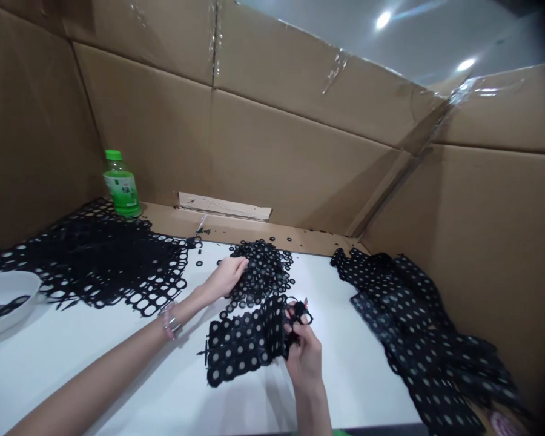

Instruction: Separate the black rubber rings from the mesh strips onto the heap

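Note:
My right hand (pixel 303 342) is closed on a black sheet (pixel 236 342) dotted with pale round spots. The sheet's free end reaches left over the white table, and a black ring shows by my fingertips. My left hand (pixel 227 277) is at the left side of a pile of small black rings (pixel 266 269), its fingers bent together; what they hold, if anything, is hidden. A bracelet (pixel 170 321) circles my left wrist.
Black sheets full of holes (pixel 104 254) are heaped at the left, by a white bowl (pixel 13 278) with black pieces. Behind stands a green bottle (pixel 123 188). More dotted black sheets (pixel 418 327) lie at right. Cardboard walls (pixel 272 139) surround the white table (pixel 358 375).

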The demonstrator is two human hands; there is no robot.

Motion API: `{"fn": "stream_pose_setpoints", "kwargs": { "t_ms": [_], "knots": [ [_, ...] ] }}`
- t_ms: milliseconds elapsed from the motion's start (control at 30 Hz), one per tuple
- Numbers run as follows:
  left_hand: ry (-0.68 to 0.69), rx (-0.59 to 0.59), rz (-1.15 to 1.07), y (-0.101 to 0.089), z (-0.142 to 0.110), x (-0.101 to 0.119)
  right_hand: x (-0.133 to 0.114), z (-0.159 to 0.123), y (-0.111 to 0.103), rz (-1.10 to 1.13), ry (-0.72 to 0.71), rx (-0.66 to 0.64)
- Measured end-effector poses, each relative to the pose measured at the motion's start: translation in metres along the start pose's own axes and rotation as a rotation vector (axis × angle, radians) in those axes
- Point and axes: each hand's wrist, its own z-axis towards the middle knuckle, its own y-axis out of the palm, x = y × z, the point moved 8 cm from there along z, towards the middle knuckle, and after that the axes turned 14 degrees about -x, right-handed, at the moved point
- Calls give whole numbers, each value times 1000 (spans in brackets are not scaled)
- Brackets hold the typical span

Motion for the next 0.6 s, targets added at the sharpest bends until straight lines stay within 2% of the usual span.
{"fn": "stream_pose_setpoints", "kwargs": {
  "t_ms": [100, 200, 300, 367, 433, 500, 600],
  "knots": [
    [-9, 1, 81, 3, 14, -7, 5, -2, -2, 48, 112, 61],
    [-25, 15, 140, 7, 21, -7, 6, -2, 0, 33, 149, 74],
    [-15, 42, 173, 5, 17, 6, 11, -2, 0, 45, 184, 87],
    [43, 29, 173, 5, 7, 26, 16, -2, -2, 52, 210, 105],
    [151, -54, 134, 13, -8, 52, 18, -2, -1, 48, 213, 110],
    [233, -188, 45, 27, -24, 74, 18, -1, 1, 51, 188, 107],
    [242, -298, -88, 40, -38, 89, 16, 0, 3, 87, 152, 120]
  ]
}}
